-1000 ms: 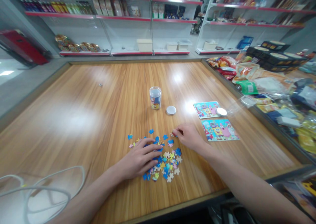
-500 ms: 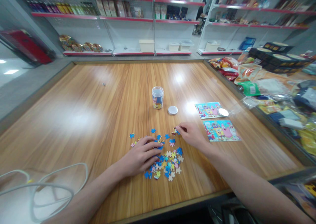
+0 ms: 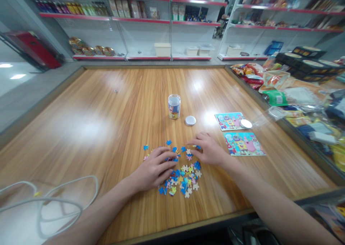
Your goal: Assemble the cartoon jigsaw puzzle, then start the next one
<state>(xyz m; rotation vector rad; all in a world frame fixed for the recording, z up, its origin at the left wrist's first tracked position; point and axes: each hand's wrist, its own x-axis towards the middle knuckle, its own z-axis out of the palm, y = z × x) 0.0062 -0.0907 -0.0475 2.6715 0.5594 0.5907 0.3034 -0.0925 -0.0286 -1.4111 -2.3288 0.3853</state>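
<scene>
A pile of small colourful puzzle pieces [image 3: 183,176] lies on the wooden table [image 3: 107,122] in front of me. My left hand [image 3: 155,167] rests flat on the pile's left side, fingers stretched out over the pieces. My right hand [image 3: 207,149] lies on the pile's upper right edge, fingers spread and pointing left, touching a few pieces. Behind the pile stands a small clear jar [image 3: 174,107] with a cartoon label, its silver lid [image 3: 190,120] beside it. Two cartoon picture cards [image 3: 244,143] lie to the right, and a second round lid [image 3: 246,123] rests on the farther card.
A white cable [image 3: 45,198] loops over the table's near left corner. Snack bags and dark boxes [image 3: 293,83] crowd a neighbouring surface on the right. Store shelves [image 3: 151,18] with goods line the back wall. A red object [image 3: 32,50] stands at far left.
My right hand was pinching a piece at the pile's top edge; now it has lowered and spread its fingers flat over the pieces. My left hand has barely moved.
</scene>
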